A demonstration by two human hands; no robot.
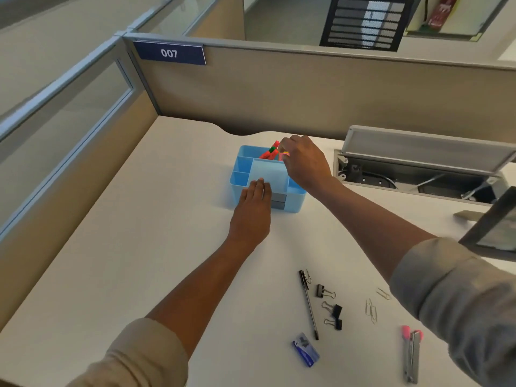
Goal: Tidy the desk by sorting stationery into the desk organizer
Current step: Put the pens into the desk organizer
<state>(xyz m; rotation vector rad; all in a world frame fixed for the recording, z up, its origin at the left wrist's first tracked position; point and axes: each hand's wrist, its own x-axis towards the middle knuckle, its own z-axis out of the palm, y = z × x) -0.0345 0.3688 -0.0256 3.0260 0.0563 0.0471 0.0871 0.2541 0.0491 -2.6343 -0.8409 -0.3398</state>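
Dropping a marker into the back compartment of the organizer

The right hand (pixel 303 160) has its fingertips bunched in a pinch on a small pink-and-yellow item (pixel 285 154) (a highlighter cap, most likely), over the back compartment where orange-red markers (pixel 269 153) stand tilted in the light-blue plastic desk organizer (pixel 293 202). The left hand (pixel 252 210) lies flat, fingers straight and together, steadying the front rim at 6 o'clock of the box. Next, I judge: release, then reach toward 5 o'clock on the white desk (pixel 139 247), where a black ballpoint pen (pixel 308 303), black binder clips (pixel 333 310), wire paper clips (pixel 371 310), a blue staple box (pixel 305 349) and a grey pink-tipped cutter (pixel 411 354) lie unsorted.
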